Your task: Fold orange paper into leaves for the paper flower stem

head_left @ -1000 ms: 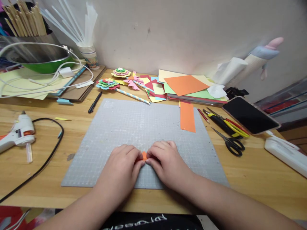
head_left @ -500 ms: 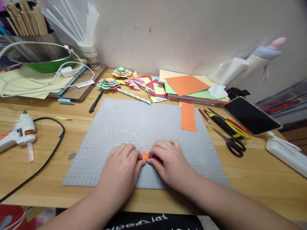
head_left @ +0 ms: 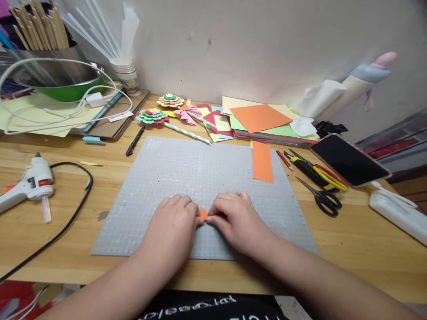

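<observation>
1. Watching from afar through the head camera, I see the grey cutting mat lying on the wooden table, and I place everything by that mat.
2. I have my left hand over the mat's near half, close to its middle, thumb and fingers pinched on the left side of a small orange paper piece.
3. I have my right hand just across from it, over the same near half, with thumb and forefinger pinching the piece's right side.
4. Between my fingertips I see the piece's pointed top; its sides are hidden, and I cannot tell whether it touches the mat or is held just above.
5. On the mat I see an orange strip, its far end at the mat's far edge, right of the middle.
6. Beyond the far edge I see layered paper flowers toward the left and a paper stack topped by an orange sheet toward the right.
7. Left of the mat I have a black pen near its far corner and, well apart, a glue gun.
8. Right of the mat I see black scissors, pliers and, farther out, a phone.
</observation>
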`<state>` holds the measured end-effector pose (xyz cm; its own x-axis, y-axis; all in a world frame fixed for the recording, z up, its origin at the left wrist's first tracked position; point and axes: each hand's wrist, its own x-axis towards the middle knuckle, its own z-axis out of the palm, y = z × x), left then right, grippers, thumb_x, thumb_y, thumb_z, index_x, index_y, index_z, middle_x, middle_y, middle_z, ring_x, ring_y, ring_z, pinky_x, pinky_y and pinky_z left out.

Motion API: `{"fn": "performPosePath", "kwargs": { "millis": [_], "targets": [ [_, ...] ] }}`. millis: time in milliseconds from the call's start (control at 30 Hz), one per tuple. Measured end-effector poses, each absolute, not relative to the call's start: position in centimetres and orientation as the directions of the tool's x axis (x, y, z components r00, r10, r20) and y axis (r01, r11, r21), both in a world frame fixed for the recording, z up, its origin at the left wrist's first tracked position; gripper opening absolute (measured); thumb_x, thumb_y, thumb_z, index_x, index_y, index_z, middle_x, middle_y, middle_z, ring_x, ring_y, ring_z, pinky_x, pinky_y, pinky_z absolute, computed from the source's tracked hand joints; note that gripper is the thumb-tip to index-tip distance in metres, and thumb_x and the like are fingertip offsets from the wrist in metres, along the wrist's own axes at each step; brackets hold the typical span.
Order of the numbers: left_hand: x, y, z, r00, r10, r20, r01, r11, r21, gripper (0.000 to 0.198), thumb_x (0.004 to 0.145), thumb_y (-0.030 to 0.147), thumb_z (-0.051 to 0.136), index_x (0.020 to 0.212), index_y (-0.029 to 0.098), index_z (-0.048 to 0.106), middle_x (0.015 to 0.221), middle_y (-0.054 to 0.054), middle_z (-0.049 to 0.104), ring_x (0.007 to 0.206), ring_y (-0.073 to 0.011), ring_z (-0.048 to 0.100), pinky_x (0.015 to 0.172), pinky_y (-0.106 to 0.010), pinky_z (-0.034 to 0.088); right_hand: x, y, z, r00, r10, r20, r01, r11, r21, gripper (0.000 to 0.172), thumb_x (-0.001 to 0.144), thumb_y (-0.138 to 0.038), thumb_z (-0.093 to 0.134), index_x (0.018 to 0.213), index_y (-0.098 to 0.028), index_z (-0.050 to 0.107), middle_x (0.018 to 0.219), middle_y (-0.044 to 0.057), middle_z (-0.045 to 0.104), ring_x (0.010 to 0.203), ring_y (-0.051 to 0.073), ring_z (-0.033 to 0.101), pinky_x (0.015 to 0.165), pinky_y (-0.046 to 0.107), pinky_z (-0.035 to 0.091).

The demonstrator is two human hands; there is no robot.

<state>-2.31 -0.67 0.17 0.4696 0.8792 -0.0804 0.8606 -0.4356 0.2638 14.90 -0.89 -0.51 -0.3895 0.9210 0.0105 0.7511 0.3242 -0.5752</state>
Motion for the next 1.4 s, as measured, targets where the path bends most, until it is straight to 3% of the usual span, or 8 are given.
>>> {"fn": "performPosePath", "kwargs": {
  "millis": [200,500,700,900,1167,1267,1400],
  "targets": [
    [-2.6,-0.1,0.7,0.439,0.888,-0.139,0.844,-0.354,0.403,0.019,0.085,0.029,0.055,0.071,0.018,0.063,0.076,-0.003,0.066,0.078,-0.0211,0.058,0.073,-0.037,0.04,14.9,-0.8,-0.6,-0.397,0.917,0.02,0.74,0.334,-0.584,0.016,0.081,-0.021,0.067,0.068,-0.019,0.058,0.073,-0.004,0.064,0.08,0.014,0.053,0.074,0.031,0.023],
    [-2.6,0.1,0.8,0.428,0.899,-0.098,0.862,-0.373,0.343,0.018,0.084,0.028,0.055,0.071,0.02,0.064,0.074,-0.003,0.068,0.075,-0.0223,0.06,0.071,-0.037,0.038,14.8,-0.9,-0.3,-0.391,0.917,0.074,0.785,0.375,-0.494,0.013,0.084,-0.023,0.064,0.071,-0.022,0.064,0.073,-0.005,0.066,0.078,0.014,0.053,0.075,0.034,0.023],
    [-2.5,0.6,1.0,0.478,0.872,-0.108,0.835,-0.412,0.364,0.019,0.084,0.025,0.055,0.067,0.019,0.059,0.071,0.0,0.066,0.071,-0.0196,0.06,0.069,-0.035,0.035,14.7,-0.9,-0.2,-0.397,0.91,0.121,0.797,0.407,-0.446,0.017,0.082,-0.022,0.065,0.065,-0.021,0.064,0.068,-0.004,0.065,0.075,0.015,0.052,0.075,0.035,0.022],
    [-2.4,1.3,1.4,0.519,0.845,-0.129,0.836,-0.47,0.282,0.023,0.084,0.026,0.054,0.062,0.019,0.056,0.067,0.001,0.064,0.069,-0.0199,0.058,0.064,-0.034,0.032,14.7,-0.6,-0.5,-0.395,0.909,0.138,0.804,0.414,-0.426,0.02,0.084,-0.022,0.061,0.064,-0.02,0.063,0.07,-0.003,0.064,0.076,0.015,0.052,0.077,0.036,0.022],
    [-2.4,1.6,1.4,0.531,0.839,-0.122,0.828,-0.483,0.285,0.021,0.082,0.023,0.054,0.062,0.019,0.058,0.065,0.0,0.064,0.068,-0.0196,0.059,0.067,-0.036,0.036,14.0,-2.8,0.4,-0.51,0.832,0.22,0.783,0.554,-0.283,0.024,0.093,-0.028,0.044,0.094,-0.019,0.066,0.088,0.004,0.067,0.084,0.02,0.052,0.078,0.039,0.024],
    [-2.7,1.5,1.2,0.504,0.855,-0.123,0.837,-0.448,0.316,0.019,0.081,0.024,0.055,0.063,0.019,0.059,0.065,-0.001,0.065,0.068,-0.0197,0.058,0.069,-0.037,0.038,13.6,-3.5,0.4,-0.573,0.795,0.198,0.77,0.605,-0.201,0.025,0.092,-0.023,0.043,0.095,-0.015,0.066,0.092,0.007,0.066,0.084,0.022,0.051,0.077,0.04,0.026],
    [-3.1,1.2,0.9,0.479,0.869,-0.124,0.821,-0.393,0.415,0.019,0.085,0.022,0.049,0.074,0.02,0.064,0.075,-0.002,0.068,0.074,-0.0198,0.06,0.072,-0.037,0.04,13.5,-3.5,0.0,-0.608,0.778,0.156,0.752,0.628,-0.202,0.024,0.091,-0.019,0.043,0.096,-0.014,0.066,0.098,0.007,0.065,0.089,0.022,0.049,0.079,0.04,0.028]
  ]
}}
